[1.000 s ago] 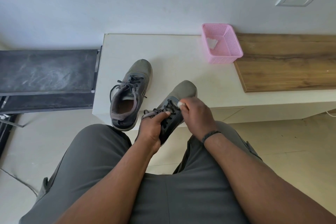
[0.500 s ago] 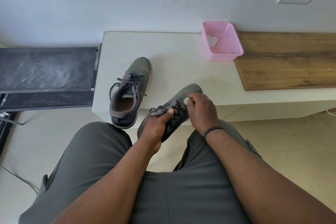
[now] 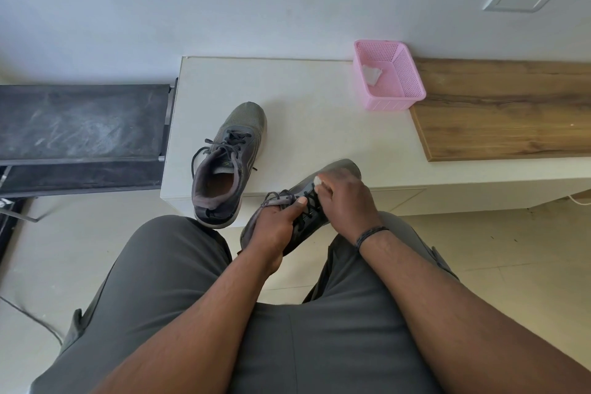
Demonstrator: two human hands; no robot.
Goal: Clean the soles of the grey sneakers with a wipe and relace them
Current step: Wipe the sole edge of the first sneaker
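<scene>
gripping the grey sneaker (image 3: 307, 198) with left hand (image 3: 275, 227), right hand (image 3: 347, 198) pinching a white wipe (image 3: 318, 180) at its 12 o'clock.

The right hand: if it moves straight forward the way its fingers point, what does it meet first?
Probably the toe of the held sneaker, directly ahead of the right hand; depth is unclear.

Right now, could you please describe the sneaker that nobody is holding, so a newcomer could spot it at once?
Find the white cabinet top against the wall. Near its front left corner, left of the pink basket, a grey sneaker stands upright alone, heel over the edge. Unlike the other sneaker, no hand touches it.
</scene>
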